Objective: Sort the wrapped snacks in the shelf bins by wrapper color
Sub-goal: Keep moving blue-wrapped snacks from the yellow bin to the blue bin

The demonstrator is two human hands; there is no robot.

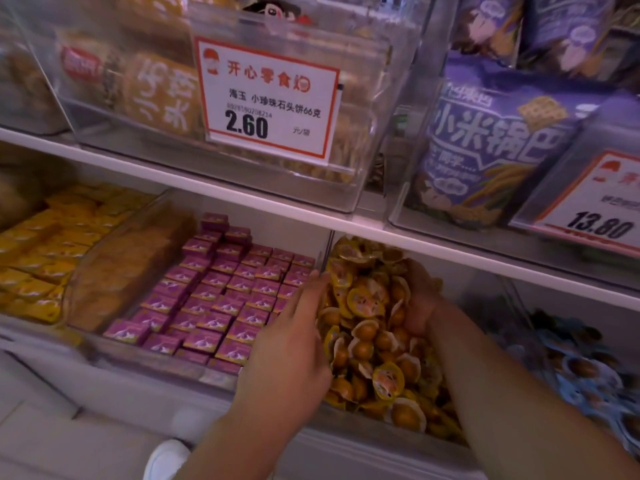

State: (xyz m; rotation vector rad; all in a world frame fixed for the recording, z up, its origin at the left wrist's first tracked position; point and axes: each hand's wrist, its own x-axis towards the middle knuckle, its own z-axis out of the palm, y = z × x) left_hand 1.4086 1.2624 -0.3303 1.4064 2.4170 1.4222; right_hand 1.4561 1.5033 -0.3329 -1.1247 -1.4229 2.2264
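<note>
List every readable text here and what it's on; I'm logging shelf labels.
"开心零食" and "2.60": white price tag on the clear upper bin.
"小米锅巴": purple bag.
"13.80": right price tag.
Barcode digits, the fine print and the snack wrappers' print: too blurred.

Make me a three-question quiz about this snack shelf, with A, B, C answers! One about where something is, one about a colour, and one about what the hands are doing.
1. Where is the bin of pink-wrapped snacks?
A. right of the orange snacks
B. left of the orange snacks
C. on the top shelf

2. What colour are the wrappers in the far-right bin?
A. blue
B. red
C. green

3. What are the hands doing?
A. hanging at the person's sides
B. holding a price tag
C. reaching into the orange snacks

Answers: B, the pink ones sit left of the orange snacks. A, those wrappers are blue. C, the left hand and right hand flank the orange pile.
</note>
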